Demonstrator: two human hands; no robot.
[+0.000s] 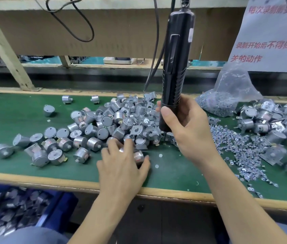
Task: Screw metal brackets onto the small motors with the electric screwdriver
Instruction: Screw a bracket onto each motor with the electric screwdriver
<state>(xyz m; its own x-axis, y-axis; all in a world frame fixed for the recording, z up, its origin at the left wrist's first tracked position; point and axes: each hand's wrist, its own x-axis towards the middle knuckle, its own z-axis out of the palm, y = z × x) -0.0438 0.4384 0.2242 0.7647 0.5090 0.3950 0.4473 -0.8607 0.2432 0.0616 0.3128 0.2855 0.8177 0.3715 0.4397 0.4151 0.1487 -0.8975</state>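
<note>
Right hand grasps the lower end of a black cylindrical electric screwdriver, thumb across the front and fingers wrapped behind. The tool stands near upright, hung from above by a hook, its lower end just over the heap; the bit is hidden.

Left hand lies palm down on the green worktop, fingers spread over 1 small silver cylindrical motor with the thumb just beside it on the right. The hand is blurred, so I cannot tell whether it has grasped the motor or only touches it.

A loose heap of silver motors spreads across the middle of the worktop, just beyond the left hand. Some lie on their sides, and some near the screwdriver carry flat metal brackets.

Right of the right hand lies a scatter of small shiny metal pieces, too small to identify. Behind it sits a clear plastic bag of the same. At far right is a second heap of motors with brackets.

Lower left, below the worktop edge, is a blue plastic bin of blurred grey parts. Upper right hangs a white sheet with red characters.
</note>
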